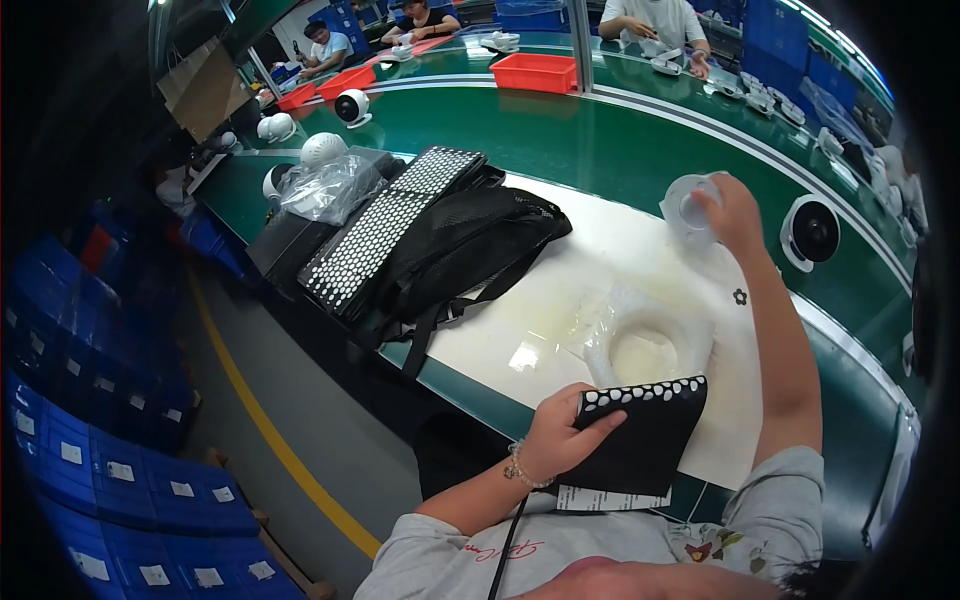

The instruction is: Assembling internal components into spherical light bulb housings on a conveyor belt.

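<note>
Head view: workshop with a grey floor point(235, 420) marked by a yellow line point(270, 436); stacked blue bins point(135, 480) occupy the left side. Green work surface point(570, 130) runs across, with people seated along the far side. White board point(610, 240) lies on the near portion. Black mesh bag point(470, 245) and white-spotted black panel point(400, 215) obstruct the board's left end; clear plastic bag point(330, 190) sits beyond them. Red tray point(535, 73) stands at the far rail. Black folded piece point(640, 445), white-spotted along its top edge, is held at the near edge of the board; left hand point(563, 438) pinches its left side, thumb on top. Translucent ring-shaped piece point(690, 325) lies just beyond it. White device point(812, 232) with a black face stands right of the right hand point(735, 215), whose fingers are curled against a whitish round part point(688, 208). Smallest item: flower-shaped mark point(740, 297) on the board.
</note>
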### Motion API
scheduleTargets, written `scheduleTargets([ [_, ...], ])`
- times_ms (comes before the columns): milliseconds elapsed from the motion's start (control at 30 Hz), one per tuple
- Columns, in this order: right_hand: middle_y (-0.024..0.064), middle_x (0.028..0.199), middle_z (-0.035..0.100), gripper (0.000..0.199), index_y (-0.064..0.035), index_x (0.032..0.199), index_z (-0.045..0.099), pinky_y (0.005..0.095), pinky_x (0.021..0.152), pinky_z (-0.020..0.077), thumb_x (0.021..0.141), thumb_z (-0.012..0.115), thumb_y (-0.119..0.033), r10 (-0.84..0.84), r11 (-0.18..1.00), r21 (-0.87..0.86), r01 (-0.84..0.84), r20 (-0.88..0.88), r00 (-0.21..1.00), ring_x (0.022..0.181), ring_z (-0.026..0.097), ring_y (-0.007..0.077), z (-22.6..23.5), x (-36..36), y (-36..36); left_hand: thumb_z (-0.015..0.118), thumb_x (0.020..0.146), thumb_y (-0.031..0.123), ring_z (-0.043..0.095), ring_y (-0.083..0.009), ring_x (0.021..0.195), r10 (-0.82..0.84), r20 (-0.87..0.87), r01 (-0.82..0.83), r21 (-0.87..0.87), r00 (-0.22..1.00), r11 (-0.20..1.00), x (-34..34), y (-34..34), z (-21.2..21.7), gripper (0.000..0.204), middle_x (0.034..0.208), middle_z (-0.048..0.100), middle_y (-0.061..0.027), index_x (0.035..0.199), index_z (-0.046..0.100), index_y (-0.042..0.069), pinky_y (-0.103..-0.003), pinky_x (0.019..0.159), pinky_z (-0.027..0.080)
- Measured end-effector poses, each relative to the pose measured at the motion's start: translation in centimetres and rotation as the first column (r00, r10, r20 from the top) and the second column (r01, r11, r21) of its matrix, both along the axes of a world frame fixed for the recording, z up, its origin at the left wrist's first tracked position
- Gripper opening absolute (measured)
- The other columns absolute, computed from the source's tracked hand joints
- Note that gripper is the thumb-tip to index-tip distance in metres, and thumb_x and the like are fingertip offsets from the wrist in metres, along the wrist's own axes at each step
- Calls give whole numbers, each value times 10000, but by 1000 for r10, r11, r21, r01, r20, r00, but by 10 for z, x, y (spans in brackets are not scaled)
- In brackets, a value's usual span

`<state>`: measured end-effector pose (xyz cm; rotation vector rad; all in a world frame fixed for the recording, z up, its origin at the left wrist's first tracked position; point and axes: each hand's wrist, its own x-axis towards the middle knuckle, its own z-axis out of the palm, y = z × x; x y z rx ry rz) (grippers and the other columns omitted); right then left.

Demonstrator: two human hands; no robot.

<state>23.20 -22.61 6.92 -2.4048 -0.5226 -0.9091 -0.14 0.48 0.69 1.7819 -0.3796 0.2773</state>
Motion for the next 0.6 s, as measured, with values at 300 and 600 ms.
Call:
scheduleTargets([
  [300, 31, 903, 548, 327, -48, 1119, 476, 186, 640, 402, 820, 558, -151, 612, 682, 702, -206, -393, 686, 745, 496, 60, 18, -127, 18, 699, 661, 30, 521, -135, 545, -182, 237, 193, -26, 954, 981, -1, 3, -7, 142, 677, 559, -68, 722, 577, -12, -230, 505, 398],
  [600, 121, 1045, 450, 528, 9, 1122, 441, 312, 819, 329, 772, 539, -374, 399, 903, 208, -375, -87, 913, 923, 425, 201, 4, -181, 0, 681, 705, 31, 461, -80, 620, -147, 208, 195, -232, 967, 953, -18, 14, 3, 170, 721, 535, -27, 800, 547, -13, -213, 549, 371],
])
